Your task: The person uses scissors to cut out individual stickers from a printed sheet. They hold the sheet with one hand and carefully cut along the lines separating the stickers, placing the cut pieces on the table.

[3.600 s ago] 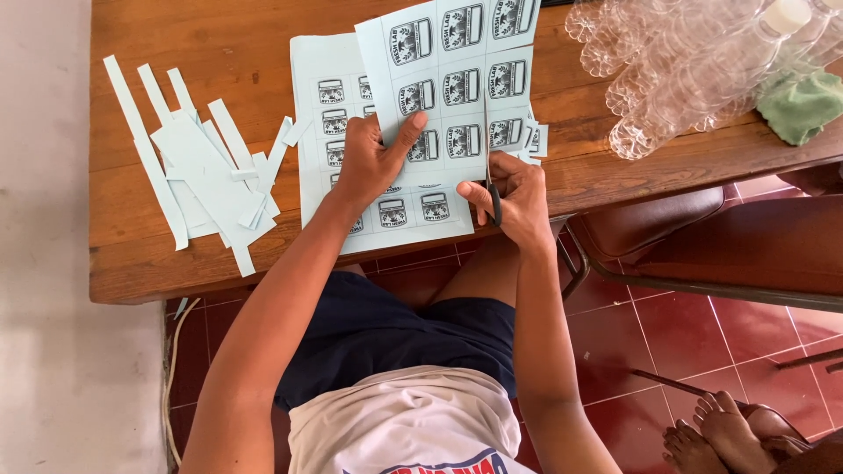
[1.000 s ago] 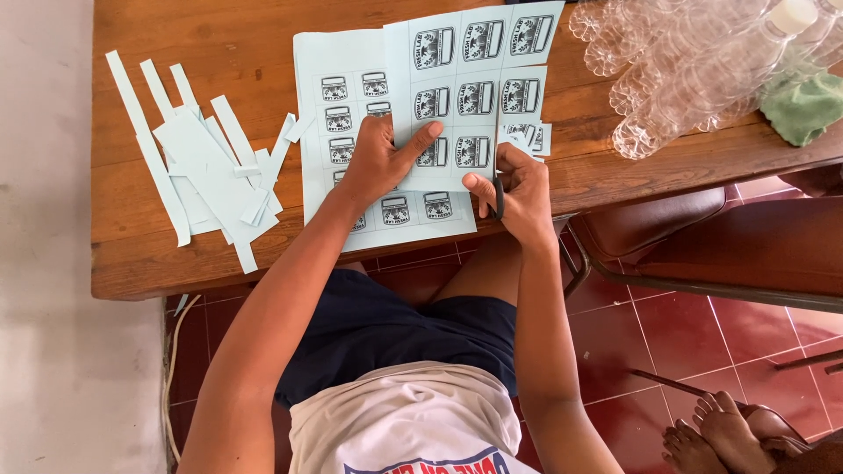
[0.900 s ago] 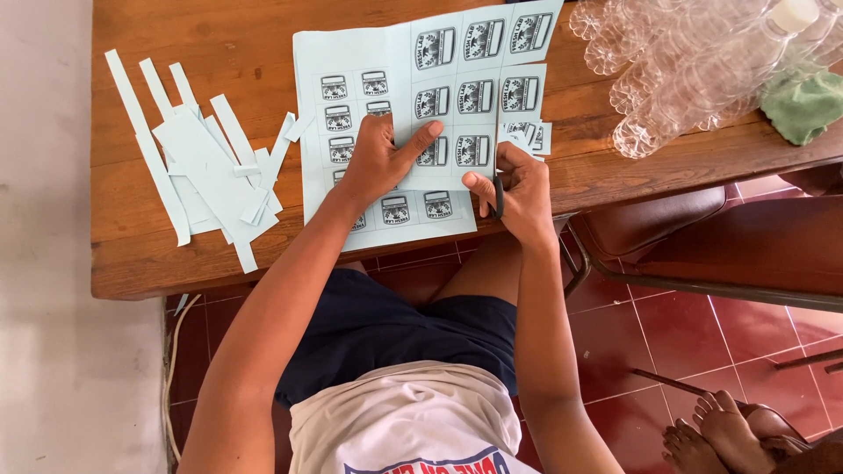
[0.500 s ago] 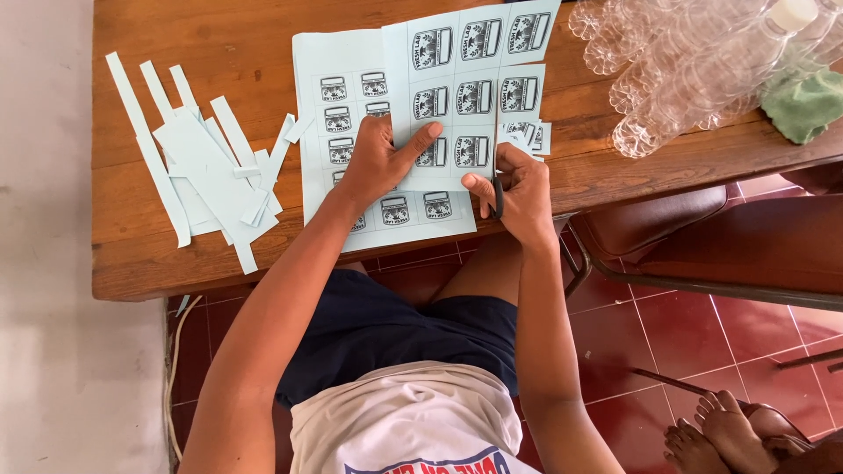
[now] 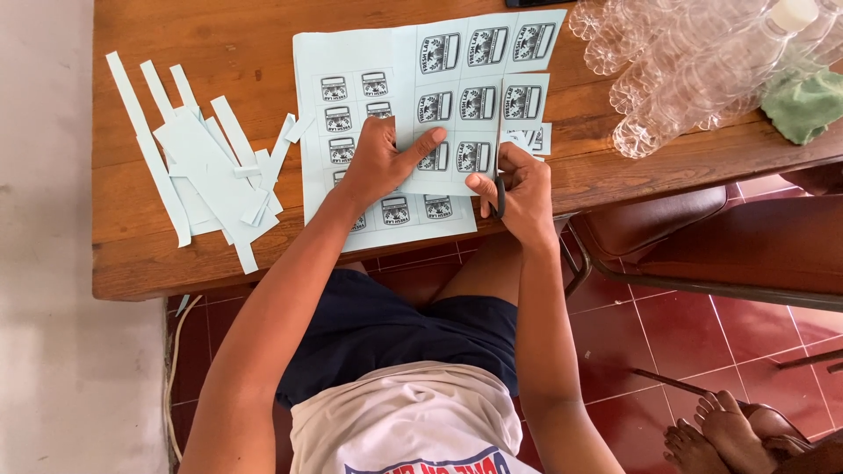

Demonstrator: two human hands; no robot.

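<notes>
My left hand (image 5: 379,164) pinches a pale blue sheet of printed labels (image 5: 457,96), thumb on top, holding it over a second label sheet (image 5: 351,105) that lies on the wooden table (image 5: 237,53). My right hand (image 5: 518,189) grips scissors (image 5: 499,145). Their blades point away from me and are partway into a cut between two columns of labels. A few cut label pieces (image 5: 536,139) lie just beyond my right hand.
A heap of pale blue paper strips (image 5: 206,167) lies at the left of the table. Clear plastic bottles (image 5: 694,66) in a bag and a green cloth (image 5: 803,101) sit at the right. A brown chair (image 5: 702,246) stands right of my legs; another person's bare feet (image 5: 729,430) show at bottom right.
The held sheet has been lowered and turned flatter over the table. The scissors have moved further up the cut line between label columns.
</notes>
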